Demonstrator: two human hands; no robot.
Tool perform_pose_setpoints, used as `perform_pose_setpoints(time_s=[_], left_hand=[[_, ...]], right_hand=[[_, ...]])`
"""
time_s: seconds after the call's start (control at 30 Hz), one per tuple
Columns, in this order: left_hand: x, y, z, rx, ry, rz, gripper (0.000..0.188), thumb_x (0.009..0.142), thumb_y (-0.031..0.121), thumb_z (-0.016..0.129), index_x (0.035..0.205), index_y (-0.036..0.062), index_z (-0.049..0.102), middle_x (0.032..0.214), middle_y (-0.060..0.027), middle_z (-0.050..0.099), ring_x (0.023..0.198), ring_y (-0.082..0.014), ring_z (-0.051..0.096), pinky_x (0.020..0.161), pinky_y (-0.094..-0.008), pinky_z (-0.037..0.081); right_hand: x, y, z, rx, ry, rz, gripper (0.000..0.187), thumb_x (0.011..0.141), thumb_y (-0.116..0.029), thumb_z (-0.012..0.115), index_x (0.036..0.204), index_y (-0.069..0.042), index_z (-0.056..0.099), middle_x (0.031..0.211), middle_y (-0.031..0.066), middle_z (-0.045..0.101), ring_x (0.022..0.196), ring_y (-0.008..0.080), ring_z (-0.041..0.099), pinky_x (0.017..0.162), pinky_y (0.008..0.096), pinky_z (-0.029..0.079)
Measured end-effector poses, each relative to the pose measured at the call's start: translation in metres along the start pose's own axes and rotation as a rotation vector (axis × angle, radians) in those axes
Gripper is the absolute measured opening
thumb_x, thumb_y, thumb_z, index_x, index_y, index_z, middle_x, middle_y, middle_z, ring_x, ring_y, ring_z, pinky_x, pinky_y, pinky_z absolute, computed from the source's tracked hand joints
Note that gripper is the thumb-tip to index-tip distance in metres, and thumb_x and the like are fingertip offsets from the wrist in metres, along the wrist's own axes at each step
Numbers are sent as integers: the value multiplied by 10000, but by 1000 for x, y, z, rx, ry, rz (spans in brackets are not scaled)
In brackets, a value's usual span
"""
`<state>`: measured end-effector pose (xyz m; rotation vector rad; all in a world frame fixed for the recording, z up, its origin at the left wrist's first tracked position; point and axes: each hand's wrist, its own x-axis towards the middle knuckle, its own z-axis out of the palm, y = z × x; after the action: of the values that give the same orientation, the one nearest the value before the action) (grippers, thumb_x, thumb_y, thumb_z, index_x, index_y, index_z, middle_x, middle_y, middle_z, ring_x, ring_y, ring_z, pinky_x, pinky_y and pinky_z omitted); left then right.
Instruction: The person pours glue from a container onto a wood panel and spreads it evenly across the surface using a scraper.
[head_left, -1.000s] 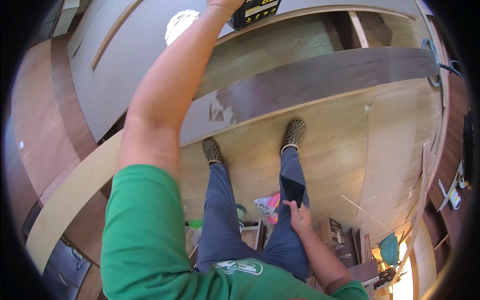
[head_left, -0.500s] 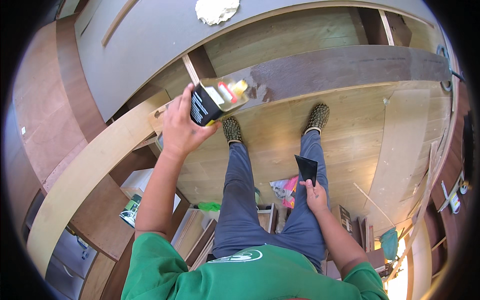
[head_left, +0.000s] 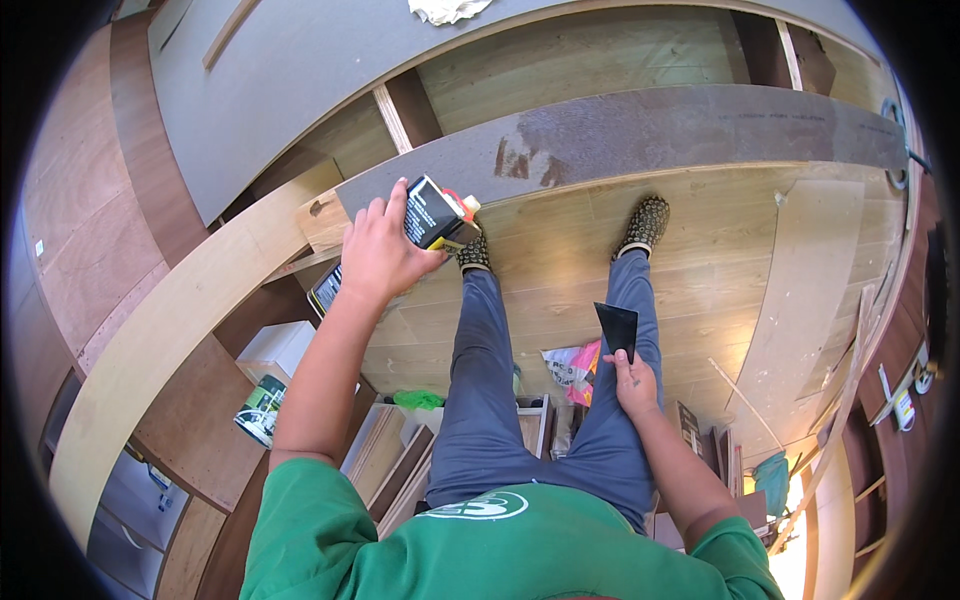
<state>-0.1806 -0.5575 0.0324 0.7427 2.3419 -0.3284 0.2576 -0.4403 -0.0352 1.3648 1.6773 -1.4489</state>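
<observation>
A black can (head_left: 428, 212) tilts in the left grip (head_left: 380, 250), its red-and-yellow top pointing to our right, near the left end of a long grey-brown board (head_left: 640, 135). The fingers spread wide around the can and the thumb presses its lower side; we cannot tell whether the can touches the board. In the right grip (head_left: 636, 386), closed tight with the thumb laid flat on it, we see a black spreader (head_left: 617, 328) held before the right leg, its broad edge away from the body. A bare, blotchy patch (head_left: 525, 160) marks the board. Beyond it, a white lump (head_left: 448, 9), cut off by our view, rests on a wide grey panel (head_left: 330, 60). Patterned shoes (head_left: 643, 225) stand on the wooden floor (head_left: 720, 250), with a pink-and-white bag (head_left: 572, 370) near the right leg and a green-and-white tub (head_left: 262, 410) beside the left forearm.
</observation>
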Motion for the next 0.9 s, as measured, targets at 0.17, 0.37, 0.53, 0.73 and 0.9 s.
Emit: perform_pose_setpoints(time_s=[0.17,0.37,0.53,0.73,0.9], left_hand=[[11,15,-9,72,15,33,1102,602,467,859,1514,80,377,1173,-163,614,1109,-338,607,978,-437,465],[23,37,-23,126,-3,-1,1085,610,461,853,1514,89,381,1213,-161,615,1155,-326,599,1018,-435,448],[31,48,-24,158,-9,-2,1073,613,456,848,1513,95,387,1205,-157,618,1151,-317,602,1016,-432,449],[33,56,-28,171,-2,9,1081,608,458,848,1514,95,384,1193,-156,618,1139,-314,607,1005,-423,457],[33,59,-31,181,-6,16,1087,605,460,849,1515,96,379,1199,-159,614,1142,-314,607,1002,-418,458]], right_hand=[[0,2,-1,27,8,1,460,1043,-471,425,1057,-88,680,957,173,719,932,377,677,826,431,508],[1,8,-2,46,12,-12,454,1044,-459,428,1056,-82,680,971,173,718,941,372,678,828,423,511],[0,15,-4,52,17,-18,476,1046,-472,415,1077,-74,674,978,168,722,950,369,679,837,423,512],[-1,13,-6,90,21,-33,543,1044,-515,408,1156,-51,667,997,109,755,938,281,701,843,369,514],[0,20,-4,64,26,-44,499,1048,-480,413,1156,-60,659,992,136,739,940,320,690,837,390,514]])
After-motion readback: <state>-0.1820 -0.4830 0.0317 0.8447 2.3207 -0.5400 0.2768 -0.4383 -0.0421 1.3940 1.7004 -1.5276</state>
